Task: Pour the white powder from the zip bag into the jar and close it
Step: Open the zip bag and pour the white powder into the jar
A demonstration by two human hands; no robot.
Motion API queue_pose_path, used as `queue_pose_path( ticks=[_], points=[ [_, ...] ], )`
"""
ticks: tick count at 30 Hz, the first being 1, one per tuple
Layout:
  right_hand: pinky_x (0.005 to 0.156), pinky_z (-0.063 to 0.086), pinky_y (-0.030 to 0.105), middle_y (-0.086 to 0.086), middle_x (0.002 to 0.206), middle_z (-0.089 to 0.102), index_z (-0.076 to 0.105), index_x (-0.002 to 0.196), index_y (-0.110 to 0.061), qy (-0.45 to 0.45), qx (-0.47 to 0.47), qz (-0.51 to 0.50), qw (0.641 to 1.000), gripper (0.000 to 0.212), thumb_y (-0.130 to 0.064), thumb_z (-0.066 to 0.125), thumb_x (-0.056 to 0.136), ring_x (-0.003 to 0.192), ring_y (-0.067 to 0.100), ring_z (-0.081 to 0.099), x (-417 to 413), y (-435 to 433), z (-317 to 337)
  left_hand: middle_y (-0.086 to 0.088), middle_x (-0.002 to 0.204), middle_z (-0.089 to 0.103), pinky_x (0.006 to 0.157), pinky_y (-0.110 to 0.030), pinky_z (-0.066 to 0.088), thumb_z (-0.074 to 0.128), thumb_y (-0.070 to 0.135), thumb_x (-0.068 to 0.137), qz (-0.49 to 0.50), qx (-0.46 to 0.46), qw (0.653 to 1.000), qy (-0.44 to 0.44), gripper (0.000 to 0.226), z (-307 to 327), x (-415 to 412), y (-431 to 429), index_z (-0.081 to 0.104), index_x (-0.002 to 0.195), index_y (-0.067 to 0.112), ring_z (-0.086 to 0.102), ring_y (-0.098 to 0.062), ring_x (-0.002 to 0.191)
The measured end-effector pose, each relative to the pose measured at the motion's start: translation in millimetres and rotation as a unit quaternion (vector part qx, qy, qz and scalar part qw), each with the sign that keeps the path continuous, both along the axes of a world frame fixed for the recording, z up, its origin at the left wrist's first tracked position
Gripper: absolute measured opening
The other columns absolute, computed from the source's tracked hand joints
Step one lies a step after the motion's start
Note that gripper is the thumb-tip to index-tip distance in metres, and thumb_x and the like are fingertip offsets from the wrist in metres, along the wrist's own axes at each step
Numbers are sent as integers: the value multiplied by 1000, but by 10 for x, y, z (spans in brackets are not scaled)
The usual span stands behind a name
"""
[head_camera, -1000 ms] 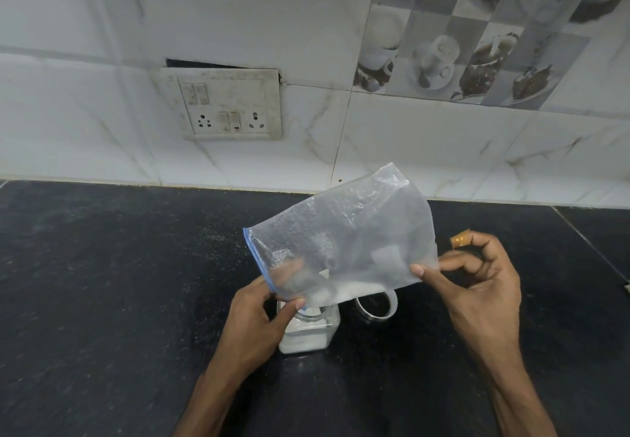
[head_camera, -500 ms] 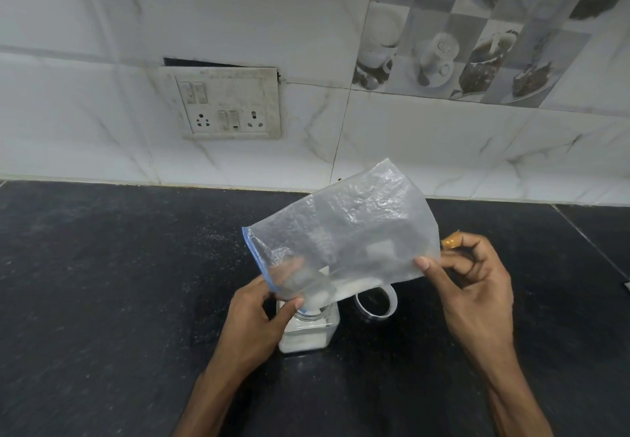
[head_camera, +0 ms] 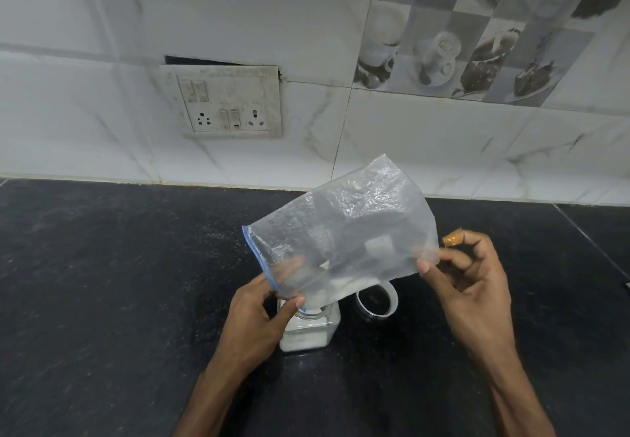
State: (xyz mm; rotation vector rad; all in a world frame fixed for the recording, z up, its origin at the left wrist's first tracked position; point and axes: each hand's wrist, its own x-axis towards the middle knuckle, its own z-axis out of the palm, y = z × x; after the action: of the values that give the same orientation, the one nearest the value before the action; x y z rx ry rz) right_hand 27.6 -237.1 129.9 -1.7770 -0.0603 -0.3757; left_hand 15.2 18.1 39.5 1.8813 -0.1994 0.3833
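Observation:
A clear zip bag (head_camera: 344,235) with a blue zip edge is tilted mouth-down over a small square glass jar (head_camera: 308,332) on the black counter. A little white powder lies along the bag's lower fold near the mouth. The jar holds white powder in its lower part. My left hand (head_camera: 262,317) pinches the bag's mouth corner right above the jar's opening. My right hand (head_camera: 467,286) pinches the bag's raised bottom corner and also has a small brown piece (head_camera: 452,237) at its fingertips. A clear round lid (head_camera: 376,302) lies on the counter just right of the jar.
The black stone counter (head_camera: 119,300) runs left and right of the jar, with fine white specks on it. A white tiled wall with a switch and socket plate (head_camera: 226,102) stands behind. A counter seam runs at the far right.
The bag and both hands have stayed in nearly the same place. My right hand has lifted the bag's bottom corner slightly.

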Motion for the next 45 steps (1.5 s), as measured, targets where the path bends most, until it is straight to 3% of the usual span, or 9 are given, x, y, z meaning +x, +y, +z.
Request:
queue_pose_path(
  ticks=[5, 10, 13, 18, 22, 27, 33, 38, 45],
  points=[
    [75, 58, 20, 5, 89, 78, 48, 106, -24, 15, -10, 1, 1000, 52, 10, 75, 76, 80, 17, 75, -13, -87, 40, 38, 120, 61, 86, -6, 46, 78, 8, 80, 0, -4, 1000, 5, 48, -10, 3, 4, 69, 105, 48, 60, 11, 111],
    [72, 56, 27, 2, 74, 77, 55, 99, -17, 5, -32, -41, 999, 39, -11, 81, 71, 72, 23, 73, -45, -86, 47, 46, 113, 58, 85, -3, 44, 79, 6, 79, 5, 5, 1000, 4, 52, 5, 0, -7, 66, 96, 54, 59, 15, 107],
    [77, 57, 23, -1, 78, 78, 56, 100, -13, 8, -28, -24, 999, 34, -4, 78, 75, 80, 21, 73, -53, -65, 39, 43, 117, 59, 87, -6, 46, 78, 6, 80, 6, 4, 1000, -2, 54, 9, 0, -7, 62, 103, 51, 59, 12, 110],
    [81, 56, 40, 2, 69, 75, 53, 97, -18, -3, -32, -45, 998, 50, -15, 85, 59, 64, 11, 70, -69, 1, 53, 41, 121, 58, 87, -5, 45, 79, 6, 79, 5, 4, 1000, 2, 50, -3, 6, -4, 69, 100, 51, 59, 12, 112],
    [84, 56, 53, 8, 62, 71, 55, 91, -16, -13, -38, -61, 997, 42, -27, 84, 62, 61, 26, 69, -74, 24, 38, 43, 115, 60, 85, -11, 51, 78, 7, 80, 1, 6, 1000, 5, 52, 9, -3, -8, 63, 106, 50, 63, 9, 106],
    [84, 57, 31, 1, 76, 77, 59, 92, -18, -14, -40, -18, 999, 21, -17, 75, 78, 78, 11, 74, -60, 25, 22, 38, 111, 64, 83, -13, 52, 78, 8, 81, 2, 1, 1000, 13, 52, 5, 0, -4, 63, 101, 54, 65, 7, 101],
    [74, 57, 16, -6, 81, 75, 57, 90, -9, -3, -53, 12, 999, 29, 10, 73, 77, 78, 5, 73, -42, -37, 35, 40, 116, 61, 87, -12, 51, 77, 17, 82, 3, -5, 1000, 11, 50, 4, -3, -2, 61, 110, 55, 63, 7, 107],
    [80, 58, 22, 0, 89, 78, 53, 101, -17, 32, -64, 29, 997, 45, 11, 76, 75, 85, 13, 75, -44, -88, 47, 40, 119, 60, 86, -6, 47, 78, 7, 80, -3, -14, 1000, 7, 63, 32, -8, -13, 61, 105, 63, 61, 9, 111],
    [72, 56, 16, -1, 84, 77, 47, 104, -28, 41, -101, -3, 994, 55, 7, 78, 75, 76, 9, 73, -72, -56, 76, 43, 121, 57, 88, -6, 47, 78, 8, 80, -4, -2, 1000, 2, 54, 45, -11, -13, 61, 107, 52, 57, 12, 114]
  ],
)
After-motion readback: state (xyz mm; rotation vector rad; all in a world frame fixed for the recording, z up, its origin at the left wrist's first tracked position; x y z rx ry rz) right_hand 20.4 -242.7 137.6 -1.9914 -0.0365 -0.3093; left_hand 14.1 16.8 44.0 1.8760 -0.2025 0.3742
